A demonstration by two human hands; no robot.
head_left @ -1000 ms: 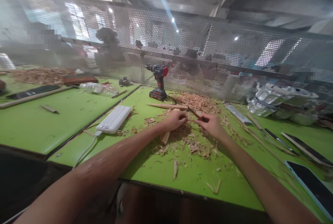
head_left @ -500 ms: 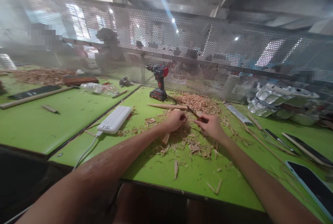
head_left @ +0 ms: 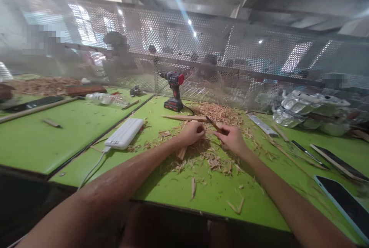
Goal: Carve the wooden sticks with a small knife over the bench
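Note:
My right hand (head_left: 230, 136) is closed around a thin dark-tipped knife (head_left: 213, 124), its tip pointing up and left. Just left of it, my left hand (head_left: 193, 132) has its fingers curled together at a thin wood strip (head_left: 209, 131) that spans the gap between the hands. A pointed wooden stick (head_left: 184, 117) lies behind my hands. Below my left wrist a short wood piece (head_left: 181, 152) rests among curled shavings (head_left: 216, 161) on the green table (head_left: 161, 186).
A cordless drill (head_left: 174, 90) stands behind my hands before a perforated metal screen (head_left: 245, 71). To the left lies a white power bank (head_left: 124, 133) with its cable. A phone (head_left: 343, 205), a ruler (head_left: 262, 125) and silvery packages (head_left: 314, 111) are on the right.
The view has shifted slightly, so everything sits a little further left. Both hands keep nearly the same pose and place over the shavings.

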